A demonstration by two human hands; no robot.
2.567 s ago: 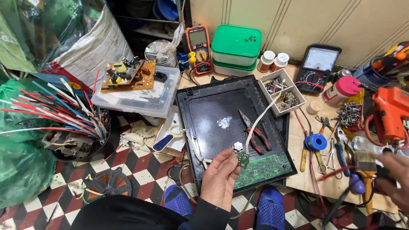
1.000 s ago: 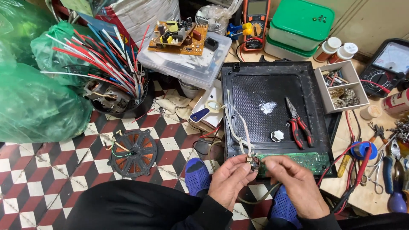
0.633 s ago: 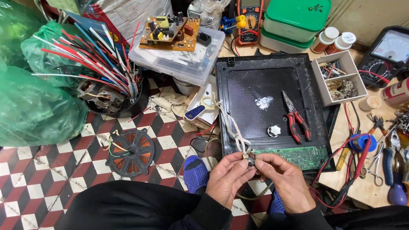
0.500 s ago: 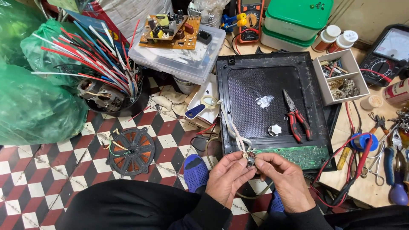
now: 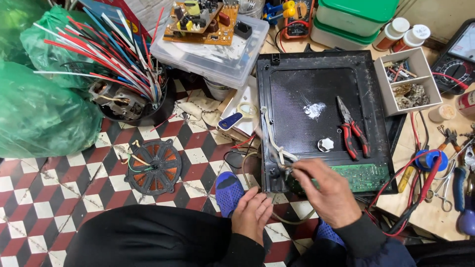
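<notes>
The small component (image 5: 287, 171) on the end of the white wires (image 5: 271, 143) sits at the near left corner of the black appliance panel (image 5: 316, 79), just left of the green circuit board (image 5: 363, 176). The right hand (image 5: 329, 193) pinches it between thumb and fingertips, fingers closed on the part. The left hand (image 5: 252, 215) hangs lower, off the panel's near edge, fingers loosely curled and holding nothing that can be seen; the two hands are apart.

On the panel lie red-handled pliers (image 5: 352, 131), a white knob (image 5: 325, 144) and a smear of white paste (image 5: 314, 110). Beyond the panel's right edge stands a divided parts tray (image 5: 408, 81); a blue tape roll (image 5: 428, 159) lies nearer, among red leads. To the left, on the checkered floor (image 5: 44, 183), lie a round copper coil (image 5: 153, 165), a bowl of coloured wires (image 5: 114, 64) and green plastic bags (image 5: 39, 113). A clear plastic box (image 5: 208, 54) carrying an orange circuit board (image 5: 200, 22) stands beyond.

Handling note: a part this small appears best held close to its wire joint, with the wires left slack so that no pull reaches the joint. Steadying the panel edge or the wires with the free hand would likely keep the grip from twisting the leads.
</notes>
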